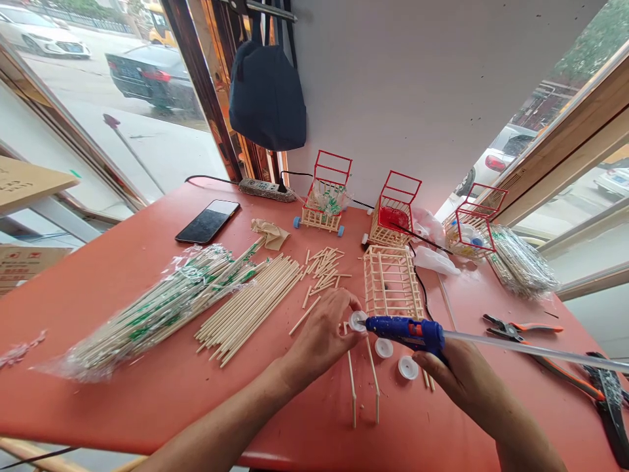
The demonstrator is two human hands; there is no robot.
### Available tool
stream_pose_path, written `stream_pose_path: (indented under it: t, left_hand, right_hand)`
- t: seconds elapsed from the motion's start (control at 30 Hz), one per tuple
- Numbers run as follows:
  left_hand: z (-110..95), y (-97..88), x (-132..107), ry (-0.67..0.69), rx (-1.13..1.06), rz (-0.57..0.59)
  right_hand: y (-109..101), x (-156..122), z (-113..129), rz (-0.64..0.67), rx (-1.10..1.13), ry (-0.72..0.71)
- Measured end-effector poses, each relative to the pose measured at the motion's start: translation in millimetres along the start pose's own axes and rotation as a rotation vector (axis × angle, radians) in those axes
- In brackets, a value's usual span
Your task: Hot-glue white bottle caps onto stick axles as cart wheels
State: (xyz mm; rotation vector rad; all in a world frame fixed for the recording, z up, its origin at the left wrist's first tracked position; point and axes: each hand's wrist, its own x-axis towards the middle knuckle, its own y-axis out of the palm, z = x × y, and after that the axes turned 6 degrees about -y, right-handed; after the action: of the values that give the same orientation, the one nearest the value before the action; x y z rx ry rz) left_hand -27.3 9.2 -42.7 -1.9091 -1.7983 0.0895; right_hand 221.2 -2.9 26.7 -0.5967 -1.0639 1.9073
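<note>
Right hand (457, 380) closed around glue gun (407, 330); nozzle meets white cap (357, 320) at its 9 o'clock, pinched by left hand (320, 334). Risk: hot glue reaching fingertips, or cap skidding on desk (147, 393). Spare caps (384, 347) at gun's 6 o'clock.

Left hand (322, 334): palm down, fingertips pinched together, just left of glue gun (407, 331). Right hand (455, 380): clenched round glue gun.

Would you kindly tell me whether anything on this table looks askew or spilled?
Short cut sticks lie scattered at all angles beyond the left hand, unlike the aligned long sticks; nothing looks damaged.
</note>
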Motion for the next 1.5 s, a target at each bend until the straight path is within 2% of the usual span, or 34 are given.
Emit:
stream_pose_path:
  t: [0.27,0.97,1.5]
  left_hand:
    - [0.7,1.1,-1.1,-0.015,0.006,0.004]
    - [-0.7,-0.9,-0.3,-0.016,-0.008,0.005]
    - [1.7,0.5,-0.8,-0.034,0.002,0.012]
  right_hand:
    - [0.3,-1.5,-1.5,-0.036,-0.014,-0.001]
    - [0.4,-0.3,0.6,-0.01,-0.029,-0.018]
    - [-3.6,2.9,1.0,-0.037,-0.01,-0.012]
